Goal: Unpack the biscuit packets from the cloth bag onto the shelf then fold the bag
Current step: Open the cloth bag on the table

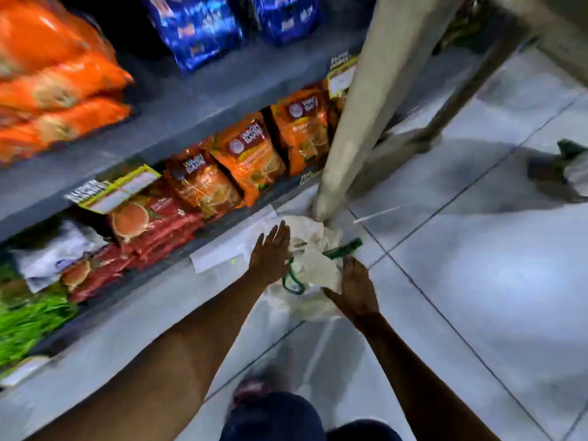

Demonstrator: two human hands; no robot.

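My left hand (pixel 270 254) lies flat, fingers spread, on the cloth bag (pixel 313 268) on the floor (pixel 477 281); my right hand (pixel 356 289) seemingly pinches its crumpled edge; biscuit packets (pixel 248 157) line the shelf (pixel 178 103)

No print on the orange packets (pixel 251 157) reads clearly (too blurred).
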